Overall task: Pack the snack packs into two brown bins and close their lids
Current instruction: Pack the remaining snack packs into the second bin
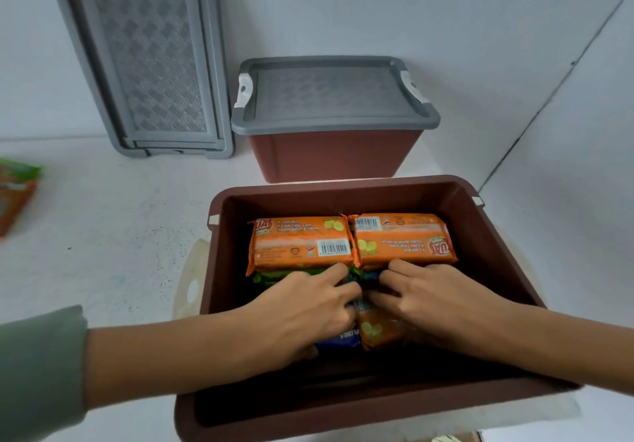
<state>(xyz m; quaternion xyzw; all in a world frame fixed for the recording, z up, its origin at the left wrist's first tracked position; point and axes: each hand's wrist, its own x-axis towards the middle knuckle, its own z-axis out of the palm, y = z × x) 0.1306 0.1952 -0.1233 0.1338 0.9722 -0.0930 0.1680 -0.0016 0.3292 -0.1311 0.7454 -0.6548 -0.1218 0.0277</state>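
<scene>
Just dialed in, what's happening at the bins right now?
A person has both hands inside the open brown bin, the left hand and right hand pressing and arranging snack packs. Two orange packs lie side by side at the back. The second brown bin behind already has its grey lid on. A spare grey lid leans on the wall, and more packs wait at the far left.

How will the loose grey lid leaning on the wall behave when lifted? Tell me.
The grey lid probably stays stiff: it stands flat against the wall without bowing. It looks like thin moulded plastic, so likely light for its size. Leaning on one edge, it may slide or topple if nudged.
</scene>
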